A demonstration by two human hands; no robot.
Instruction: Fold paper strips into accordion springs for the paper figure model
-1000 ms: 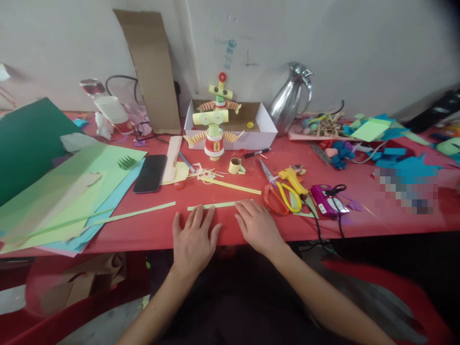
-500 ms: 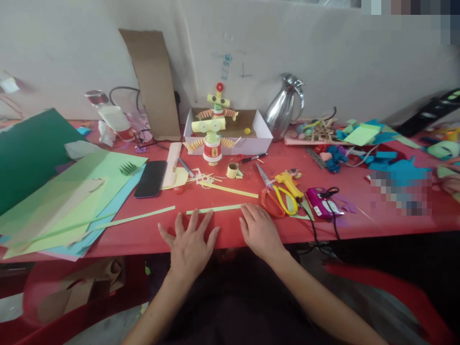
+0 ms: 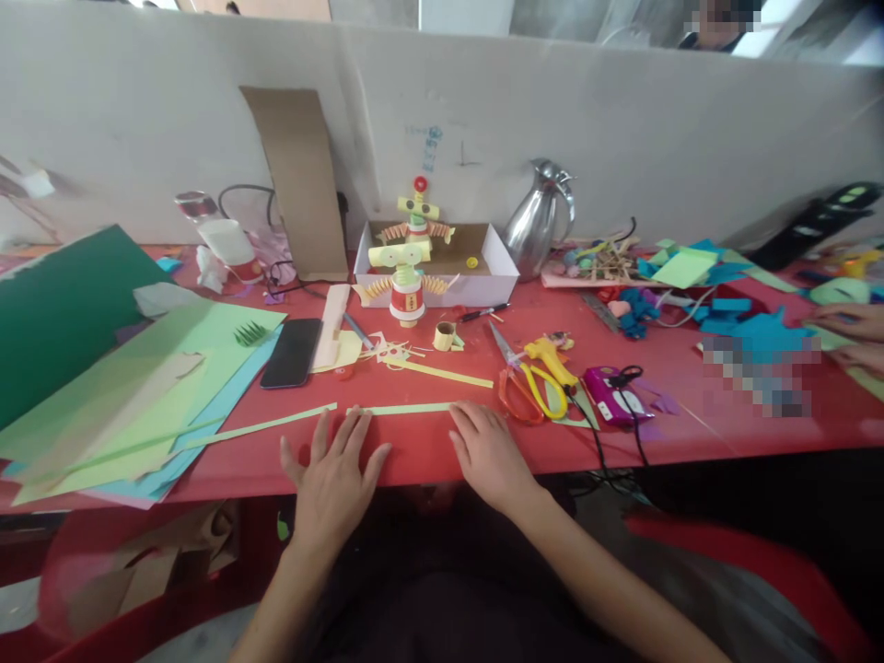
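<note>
Left hand (image 3: 331,483) flat on red worktop (image 3: 691,414), fingers (image 3: 345,431) spread, right hand (image 3: 487,451) flat, fingers together, tips touching pale green paper strip (image 3: 407,408), orange scissors (image 3: 517,387) just beyond right fingertips

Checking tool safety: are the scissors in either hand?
No, the scissors lie on the table, right of the right hand.

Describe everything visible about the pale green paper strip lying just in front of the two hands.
The pale green paper strip is long, narrow and thin, lying flat on the red table near its front edge, running roughly left to right. It looks like cut craft paper, uncreased. The right hand rests palm down with its fingertips at the strip's right end; the left hand, fingers spread, reaches its left end. Whether either truly touches it is unclear.
</note>
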